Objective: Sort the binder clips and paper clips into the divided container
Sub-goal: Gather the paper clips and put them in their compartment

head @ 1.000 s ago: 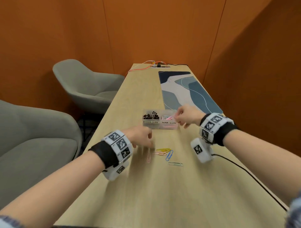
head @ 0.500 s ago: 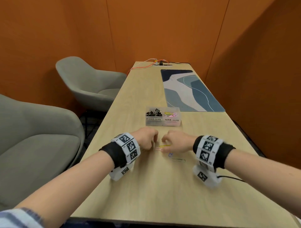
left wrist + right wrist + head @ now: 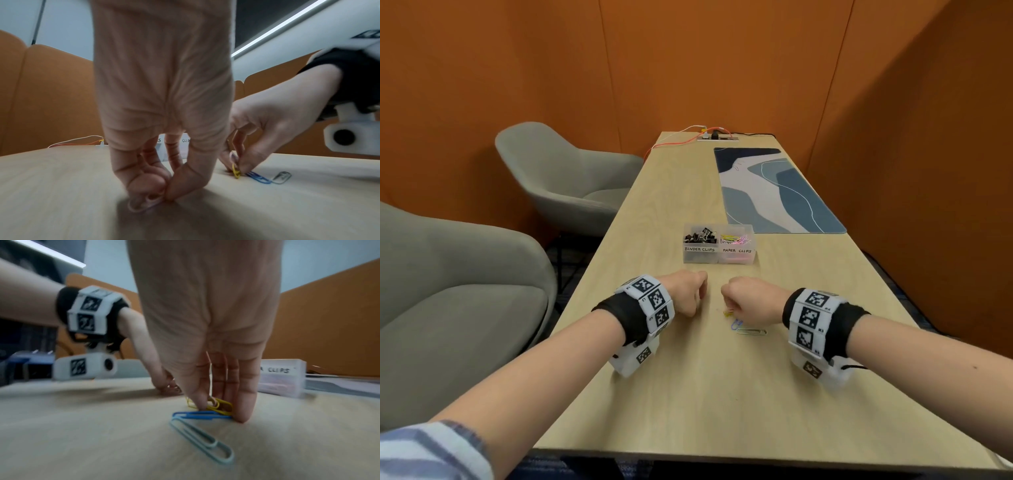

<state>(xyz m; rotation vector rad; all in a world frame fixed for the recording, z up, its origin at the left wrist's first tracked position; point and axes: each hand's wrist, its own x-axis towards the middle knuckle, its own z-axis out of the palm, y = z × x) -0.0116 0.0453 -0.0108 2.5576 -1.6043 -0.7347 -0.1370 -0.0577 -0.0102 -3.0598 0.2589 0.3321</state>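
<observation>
Late in the sort, by the look of it: on the wooden table [image 3: 688,394], a clear divided container [image 3: 718,257] at 12 o'clock from both hands, black binder clips [image 3: 698,235] in the side labelled BINDER CLIPS, coloured paper clips [image 3: 736,238] in the side labelled PAPER CLIPS. Left hand [image 3: 686,292] down on the table, thumb and fingertips pinching a pink paper clip [image 3: 144,203]. Right hand [image 3: 749,299] pinching a yellow paper clip [image 3: 220,404]. Just at 6 o'clock of that pinch, 2 more loose: a dark blue paper clip [image 3: 197,416] and a pale blue paper clip [image 3: 202,440]. Pickup step in hand; next move likely a lift and carry toward 12 o'clock, dropping both clips into the right-hand compartment.
</observation>
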